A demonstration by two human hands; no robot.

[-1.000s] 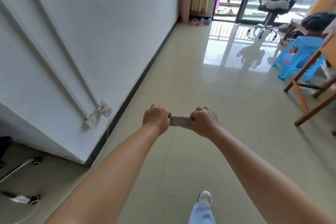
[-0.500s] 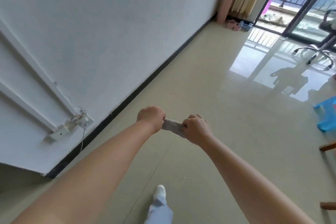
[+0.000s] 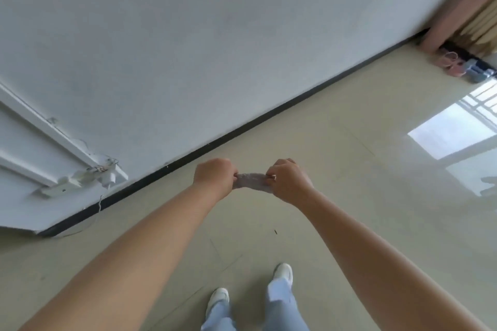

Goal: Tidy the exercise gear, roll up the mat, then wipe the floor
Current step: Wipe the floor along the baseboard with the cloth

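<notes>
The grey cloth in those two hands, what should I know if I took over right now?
Left hand: closed on one end of the small grey wrung-up cloth.
Right hand: closed on the other end, so the cloth is stretched between them above the shiny beige tiled floor.
Done: no loose gear or mat in view here.
Left: wiping the floor, it seems; a dark speck lies ahead of the white shoes.

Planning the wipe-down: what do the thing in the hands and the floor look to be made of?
The wad between the left hand and right hand looks like soft grey cloth: it bunches and wrinkles, matte. The floor looks like glazed beige tile: thin joint lines, and it mirrors the window's light.
</notes>
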